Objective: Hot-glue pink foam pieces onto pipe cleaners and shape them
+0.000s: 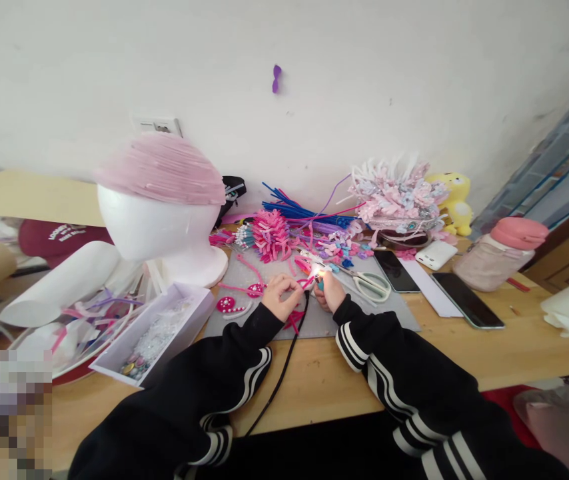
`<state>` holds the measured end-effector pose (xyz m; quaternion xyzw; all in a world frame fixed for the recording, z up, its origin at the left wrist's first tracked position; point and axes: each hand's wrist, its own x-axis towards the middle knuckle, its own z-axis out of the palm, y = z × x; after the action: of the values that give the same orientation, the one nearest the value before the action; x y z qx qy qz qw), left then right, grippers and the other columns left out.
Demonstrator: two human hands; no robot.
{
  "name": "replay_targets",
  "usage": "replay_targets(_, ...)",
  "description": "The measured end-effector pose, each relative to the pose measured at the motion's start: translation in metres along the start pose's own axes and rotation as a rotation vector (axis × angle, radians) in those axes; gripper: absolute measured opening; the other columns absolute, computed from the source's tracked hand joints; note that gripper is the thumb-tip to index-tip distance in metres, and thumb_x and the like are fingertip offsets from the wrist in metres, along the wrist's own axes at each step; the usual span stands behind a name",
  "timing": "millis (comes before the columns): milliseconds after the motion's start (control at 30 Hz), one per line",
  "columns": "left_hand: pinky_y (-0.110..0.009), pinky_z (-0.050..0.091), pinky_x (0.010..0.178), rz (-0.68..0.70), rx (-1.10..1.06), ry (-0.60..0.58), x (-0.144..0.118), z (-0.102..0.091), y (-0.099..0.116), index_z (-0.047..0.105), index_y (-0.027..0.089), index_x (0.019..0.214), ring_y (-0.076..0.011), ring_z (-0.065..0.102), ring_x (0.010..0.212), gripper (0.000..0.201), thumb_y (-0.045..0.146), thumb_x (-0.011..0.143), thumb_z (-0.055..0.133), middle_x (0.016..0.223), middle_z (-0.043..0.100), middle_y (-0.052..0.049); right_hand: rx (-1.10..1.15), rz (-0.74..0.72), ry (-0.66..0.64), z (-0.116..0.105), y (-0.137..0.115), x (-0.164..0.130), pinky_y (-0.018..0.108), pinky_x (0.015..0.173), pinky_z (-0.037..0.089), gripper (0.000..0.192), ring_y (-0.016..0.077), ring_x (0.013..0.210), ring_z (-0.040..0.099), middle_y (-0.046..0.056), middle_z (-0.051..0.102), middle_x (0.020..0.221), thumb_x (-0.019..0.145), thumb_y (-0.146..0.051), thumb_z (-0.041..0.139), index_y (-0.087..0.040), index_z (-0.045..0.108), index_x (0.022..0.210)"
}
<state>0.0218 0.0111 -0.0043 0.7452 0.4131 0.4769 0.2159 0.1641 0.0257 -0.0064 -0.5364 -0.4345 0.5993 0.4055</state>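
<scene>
Pink strip [306, 284] hangs over the middle of the grey mat [394, 319], inward from its near edge. Left of it, the left hand [283, 295], back upward, seems to pinch it between thumb and forefinger, reaching in from the worktop's [324, 393] near edge. A bright glow [318, 272] suggests heating is the step in hand, which calls for steady fingers kept clear. Rightmost, the right hand [332, 293] curls around a small blue object [321, 285], angled inward.

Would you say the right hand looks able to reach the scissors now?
Probably yes: the scissors lie beside the right hand and the way looks free, though it may first need to release the lighter.
</scene>
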Motion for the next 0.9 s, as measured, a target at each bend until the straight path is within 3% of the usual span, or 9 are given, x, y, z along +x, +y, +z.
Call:
replay_targets(133, -0.029, 0.039, 0.068, -0.001, 0.006, -0.019, 0.0004, -0.0011, 0.0024, 0.052, 0.018, 0.056, -0.013, 0.047, 0.066, 0.014, 0.02, 0.07, 0.049, 0.064, 0.052, -0.001, 0.018, 0.076, 0.028, 0.0036, -0.0053, -0.0049, 0.018, 0.025, 0.007, 0.046, 0.0051, 0.025, 0.015, -0.006, 0.019, 0.03, 0.078, -0.054, 0.026, -0.022, 0.024, 0.045)
replay_targets(900, -0.029, 0.039, 0.069, 0.002, 0.009, -0.038, 0.0006, -0.0003, -0.0025, 0.052, 0.018, 0.057, -0.0134, 0.048, 0.067, 0.014, 0.021, 0.07, 0.049, 0.064, 0.051, -0.001, 0.003, 0.076, 0.011, 0.0042, -0.0069, -0.0086, 0.019, 0.028, 0.005, 0.046, 0.005, 0.026, 0.014, -0.005, 0.019, 0.03, 0.081, -0.049, 0.025, -0.022, 0.025, 0.044)
